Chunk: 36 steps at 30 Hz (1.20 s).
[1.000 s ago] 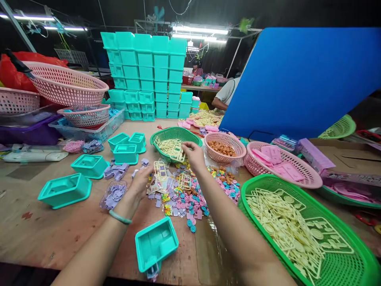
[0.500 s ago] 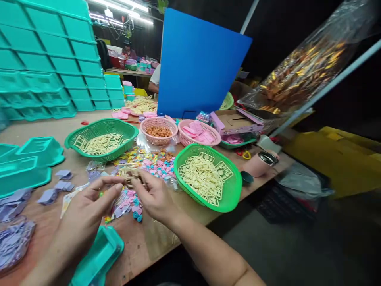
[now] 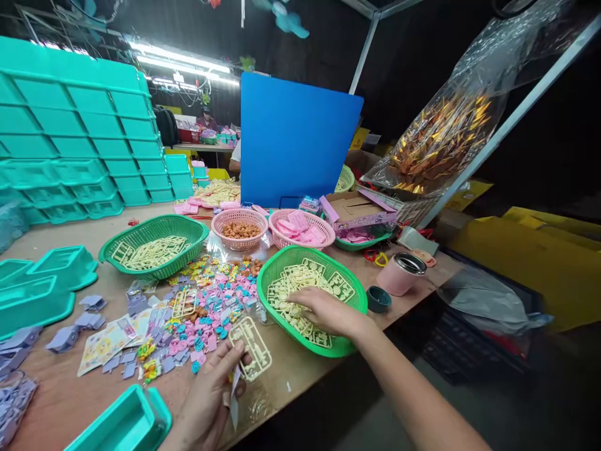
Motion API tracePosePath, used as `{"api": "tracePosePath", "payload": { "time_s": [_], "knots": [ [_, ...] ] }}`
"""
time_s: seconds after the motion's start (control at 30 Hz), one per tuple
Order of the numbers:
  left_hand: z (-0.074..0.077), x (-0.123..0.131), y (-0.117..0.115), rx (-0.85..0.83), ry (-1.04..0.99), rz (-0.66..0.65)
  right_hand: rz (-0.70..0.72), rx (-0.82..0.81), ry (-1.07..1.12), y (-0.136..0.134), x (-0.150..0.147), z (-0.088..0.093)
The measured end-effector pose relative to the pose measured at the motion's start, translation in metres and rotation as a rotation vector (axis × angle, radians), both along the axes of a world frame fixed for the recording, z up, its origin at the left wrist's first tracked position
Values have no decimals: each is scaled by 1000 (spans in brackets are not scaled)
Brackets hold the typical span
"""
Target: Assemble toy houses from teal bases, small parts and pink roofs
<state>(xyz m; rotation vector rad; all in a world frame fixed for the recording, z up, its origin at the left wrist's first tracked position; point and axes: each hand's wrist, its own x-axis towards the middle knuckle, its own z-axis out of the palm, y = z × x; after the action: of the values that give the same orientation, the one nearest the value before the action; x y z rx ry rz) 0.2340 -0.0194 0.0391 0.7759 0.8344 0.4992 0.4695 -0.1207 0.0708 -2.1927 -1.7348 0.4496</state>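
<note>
My left hand (image 3: 213,391) is closed on a cream plastic sprue frame (image 3: 253,351), a flat rack of small moulded parts, pinched near its left edge. A thin pale sheet-like piece (image 3: 235,401) also shows among those fingers. Over the right green basket (image 3: 359,307), my right hand (image 3: 326,307) reaches in with its fingers stretched over a heap of cream sprue frames (image 3: 305,275). Its fingertips touch the heap, and the thumb is mostly hidden. Another cream sprue frame (image 3: 184,303) lies on a spread of small pink, blue and yellow pieces (image 3: 211,313) to the left.
A second green basket (image 3: 188,254) holds more sprues. Behind are a pink basket of brown pieces (image 3: 240,241), a pink basket of pink parts (image 3: 300,241) and a blue panel (image 3: 295,144). Teal trays (image 3: 84,131) stack at left. A pink cup (image 3: 399,275) stands right.
My hands have separated. The right hand has moved right, into the green basket; the left has come down and nearer, holding a sprue frame. A sprue frame now lies on the small pieces.
</note>
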Motion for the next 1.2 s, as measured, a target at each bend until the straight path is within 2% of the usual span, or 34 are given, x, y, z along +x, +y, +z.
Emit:
{"api": "tracePosePath", "payload": {
  "time_s": [0.1, 0.2, 0.3, 0.4, 0.57, 0.67, 0.77, 0.87, 0.93, 1.0, 1.03, 1.1, 1.2],
  "knots": [
    [-6, -2, -3, -58, 7, -32, 36, -189, -105, 5, 19, -15],
    [-13, -8, -3, -68, 0, -49, 1, -199, -143, 5, 16, -24],
    [-12, -15, 1, -90, -20, -41, -8, -194, -116, 2, 13, -27],
    [2, -23, 6, -123, -55, -32, -53, -198, -96, 1, 19, -34],
    [40, -42, 18, -94, -167, -38, -84, -207, -114, 2, 27, -44],
    [53, -55, 26, -75, -181, -61, -93, -77, -36, 1, 28, -44],
    [47, -61, 25, -63, -168, -29, -144, 93, 172, -1, 35, -37],
    [24, -60, 12, -107, -114, -37, -300, 251, 306, -4, 37, -25],
    [9, -55, 1, -131, -95, -45, -452, 445, 363, -4, 22, -16],
    [-2, -50, -8, -131, -98, -27, -563, 628, 452, 0, -9, -9],
    [-5, -47, -11, -132, -104, -18, -573, 678, 510, 5, -30, -8],
    [-7, -42, -14, -143, -137, -7, -490, 640, 595, 16, -74, -13],
    [-8, -38, -15, -142, -226, 20, -398, 610, 674, 37, -128, -31]
  ]
}}
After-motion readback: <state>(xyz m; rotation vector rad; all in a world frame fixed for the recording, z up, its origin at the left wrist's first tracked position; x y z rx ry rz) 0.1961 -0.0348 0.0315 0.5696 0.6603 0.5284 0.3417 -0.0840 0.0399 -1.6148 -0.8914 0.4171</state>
